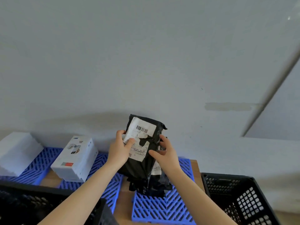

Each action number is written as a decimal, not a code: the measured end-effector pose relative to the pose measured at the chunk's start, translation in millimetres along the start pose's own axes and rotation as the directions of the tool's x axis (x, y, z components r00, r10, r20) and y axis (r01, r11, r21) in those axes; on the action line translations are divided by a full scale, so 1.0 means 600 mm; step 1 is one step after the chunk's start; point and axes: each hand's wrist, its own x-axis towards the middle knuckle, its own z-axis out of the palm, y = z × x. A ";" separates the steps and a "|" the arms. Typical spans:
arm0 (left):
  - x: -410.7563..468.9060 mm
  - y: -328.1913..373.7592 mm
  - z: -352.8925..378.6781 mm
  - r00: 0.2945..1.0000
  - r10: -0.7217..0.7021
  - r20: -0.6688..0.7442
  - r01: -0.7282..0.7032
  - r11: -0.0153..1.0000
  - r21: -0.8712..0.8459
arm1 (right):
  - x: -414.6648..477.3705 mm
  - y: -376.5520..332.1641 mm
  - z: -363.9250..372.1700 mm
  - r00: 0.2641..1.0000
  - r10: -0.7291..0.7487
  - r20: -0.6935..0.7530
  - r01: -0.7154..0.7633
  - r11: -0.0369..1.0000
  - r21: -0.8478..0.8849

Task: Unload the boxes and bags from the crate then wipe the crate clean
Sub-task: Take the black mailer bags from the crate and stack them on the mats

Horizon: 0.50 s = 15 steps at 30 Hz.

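Observation:
A black mailing bag with a torn white shipping label stands nearly upright against the grey wall, above a blue slatted pallet. My left hand grips its left edge, thumb across the label. My right hand touches its right side with fingers spread and relaxed. A second dark bag lies under it on the pallet. One black plastic crate stands at the lower right, another black crate at the lower left; their insides are mostly out of view.
A white product box lies tilted on a blue pallet to the left. A larger white box sits at the far left. Brown floor shows between the pallets. The grey wall rises right behind them.

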 end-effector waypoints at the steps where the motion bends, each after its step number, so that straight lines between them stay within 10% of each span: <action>1: 0.007 -0.010 0.014 0.999 -0.026 0.025 0.026 1.000 0.002 | 0.006 0.012 0.002 1.000 0.015 0.004 -0.015 1.000 -0.014; 7: 0.034 -0.053 0.069 0.966 -0.138 0.217 0.154 0.986 -0.060 | 0.038 0.078 0.004 0.993 0.114 -0.002 -0.114 0.986 -0.125; 15: 0.049 -0.089 0.088 0.917 -0.023 0.399 -0.023 0.994 0.109 | 0.059 0.119 0.020 0.990 0.134 -0.037 -0.139 0.963 -0.233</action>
